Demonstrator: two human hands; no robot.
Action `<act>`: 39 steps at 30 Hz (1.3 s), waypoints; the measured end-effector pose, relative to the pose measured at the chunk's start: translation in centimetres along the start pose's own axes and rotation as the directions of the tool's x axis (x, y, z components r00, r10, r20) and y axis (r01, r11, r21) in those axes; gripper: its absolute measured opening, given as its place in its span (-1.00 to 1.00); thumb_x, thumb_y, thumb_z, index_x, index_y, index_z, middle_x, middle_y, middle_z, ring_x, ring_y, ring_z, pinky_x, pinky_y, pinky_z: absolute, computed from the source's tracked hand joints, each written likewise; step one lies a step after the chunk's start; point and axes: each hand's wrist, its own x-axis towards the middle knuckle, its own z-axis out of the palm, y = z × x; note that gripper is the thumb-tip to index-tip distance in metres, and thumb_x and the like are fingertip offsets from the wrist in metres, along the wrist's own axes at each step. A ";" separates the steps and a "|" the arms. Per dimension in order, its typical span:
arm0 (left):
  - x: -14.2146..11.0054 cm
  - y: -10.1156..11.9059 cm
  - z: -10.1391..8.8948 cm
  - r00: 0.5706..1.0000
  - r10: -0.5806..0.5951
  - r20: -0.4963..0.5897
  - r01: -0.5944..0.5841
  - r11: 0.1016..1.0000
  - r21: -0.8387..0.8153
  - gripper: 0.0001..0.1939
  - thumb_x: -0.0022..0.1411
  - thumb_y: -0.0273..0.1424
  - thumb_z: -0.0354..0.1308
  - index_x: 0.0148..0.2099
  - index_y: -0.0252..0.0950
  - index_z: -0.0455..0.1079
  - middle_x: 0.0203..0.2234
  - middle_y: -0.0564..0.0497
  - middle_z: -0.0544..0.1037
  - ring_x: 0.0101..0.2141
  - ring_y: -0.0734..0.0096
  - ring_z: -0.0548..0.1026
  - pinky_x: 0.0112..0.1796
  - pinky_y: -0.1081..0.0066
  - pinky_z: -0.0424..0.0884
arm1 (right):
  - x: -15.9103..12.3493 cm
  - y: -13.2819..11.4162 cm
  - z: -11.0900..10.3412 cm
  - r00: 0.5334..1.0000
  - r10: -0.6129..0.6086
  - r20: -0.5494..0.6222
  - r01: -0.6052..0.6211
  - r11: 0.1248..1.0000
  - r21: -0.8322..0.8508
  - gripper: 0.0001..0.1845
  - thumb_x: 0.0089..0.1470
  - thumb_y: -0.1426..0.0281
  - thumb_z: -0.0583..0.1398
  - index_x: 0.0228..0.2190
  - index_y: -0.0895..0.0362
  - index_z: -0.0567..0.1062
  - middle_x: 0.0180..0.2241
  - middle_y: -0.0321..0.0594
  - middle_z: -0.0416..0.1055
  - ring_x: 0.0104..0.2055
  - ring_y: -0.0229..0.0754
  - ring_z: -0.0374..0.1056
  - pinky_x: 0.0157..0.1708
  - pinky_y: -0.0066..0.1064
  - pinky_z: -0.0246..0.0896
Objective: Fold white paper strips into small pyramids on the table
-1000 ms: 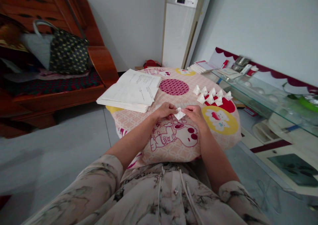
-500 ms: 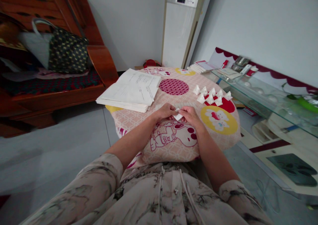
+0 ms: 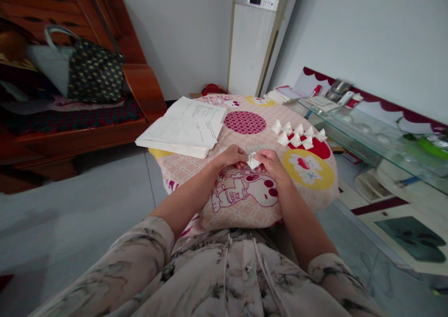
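Note:
A small folded piece of white paper (image 3: 252,161) with faint print is held above the near part of the table. My right hand (image 3: 269,161) pinches its right side between thumb and fingers. From the left, my left hand (image 3: 235,156) is closed at the paper's other edge, its fingertips partly hidden. Several folded white paper shapes (image 3: 296,140) with pointed tips stand grouped at the table's right. Beyond my left hand lies a stack of printed paper sheets (image 3: 189,128), its top sheets creased.
A patterned cloth covers the round table (image 3: 196,210). Along the right runs a glass shelf (image 3: 378,140) bearing small items. A wooden bench (image 3: 140,93) with a dark bag (image 3: 96,72) stands at left. Behind the table rises a white upright unit (image 3: 250,42).
The folded paper has shifted slightly to the right and shows more of its face. My right hand has moved a little right, widening the gap between my hands.

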 end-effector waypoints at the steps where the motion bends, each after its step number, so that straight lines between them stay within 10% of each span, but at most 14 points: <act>1: -0.1 0.1 0.0 1.000 -0.005 -0.008 0.005 1.000 -0.002 -0.80 0.08 -0.55 0.28 -0.56 -0.38 0.39 -0.74 0.08 0.44 -0.70 0.61 0.37 -0.61 0.60 0.26 | 0.0 0.0 0.0 1.000 0.000 -0.007 0.000 1.000 0.002 -0.63 -0.08 0.05 0.27 -0.54 0.10 0.40 -0.67 -0.32 0.35 -0.68 -0.33 0.21 -0.70 -0.53 -0.01; 14: 0.5 -0.3 1.7 0.993 0.097 0.062 -0.085 0.982 -0.171 -0.86 0.15 -0.48 0.35 -0.39 -0.43 0.46 -0.54 -0.03 0.60 -0.54 0.52 0.55 -0.43 0.53 0.50 | 0.1 -0.6 0.3 0.974 0.027 -0.225 -0.016 0.999 0.050 -0.56 -0.09 -0.06 0.24 -0.48 0.07 0.41 -0.61 -0.27 0.38 -0.59 -0.22 0.29 -0.62 -0.43 0.12; 21: 0.7 -0.4 1.4 0.963 0.184 -0.198 -0.221 0.958 -0.181 -0.85 0.23 -0.50 0.25 -0.39 -0.39 0.39 -0.63 0.09 0.48 -0.64 0.61 0.42 -0.55 0.59 0.33 | -0.2 -0.4 0.3 0.995 -0.022 -0.098 0.038 0.985 0.167 -0.64 -0.20 0.10 0.33 -0.60 0.12 0.43 -0.63 -0.25 0.42 -0.63 -0.30 0.27 -0.65 -0.48 0.10; 25: 0.7 -0.6 1.1 0.952 0.253 -0.171 -0.278 0.950 -0.140 -0.86 0.15 -0.43 0.30 -0.36 -0.39 0.42 -0.58 0.07 0.49 -0.61 0.59 0.40 -0.53 0.54 0.31 | -0.2 -0.2 0.2 0.997 -0.061 -0.051 0.070 0.977 0.199 -0.65 -0.18 0.12 0.35 -0.62 0.14 0.46 -0.65 -0.25 0.43 -0.65 -0.31 0.27 -0.66 -0.49 0.11; 32: 0.8 -0.9 1.0 0.882 0.413 -0.226 -0.336 0.888 0.313 -0.87 0.12 -0.40 0.21 -0.41 -0.36 0.40 -0.60 0.11 0.41 -0.55 0.53 0.32 -0.49 0.49 0.17 | 0.1 0.0 0.2 0.991 -0.042 -0.125 0.072 0.965 0.253 -0.67 -0.23 0.14 0.38 -0.49 0.12 0.50 -0.67 -0.33 0.41 -0.68 -0.31 0.25 -0.72 -0.51 0.04; 39: -0.1 -0.6 1.5 0.708 0.702 -0.076 -0.393 0.481 0.783 -0.88 0.20 -0.50 0.11 -0.33 -0.36 0.48 -0.43 -0.02 0.51 -0.38 0.39 0.40 -0.32 0.40 0.27 | 0.6 0.7 0.1 0.969 -0.126 -0.213 0.152 0.982 0.110 -0.80 -0.20 0.25 0.32 -0.52 0.12 0.52 -0.66 -0.37 0.36 -0.61 -0.31 0.24 -0.61 -0.49 0.08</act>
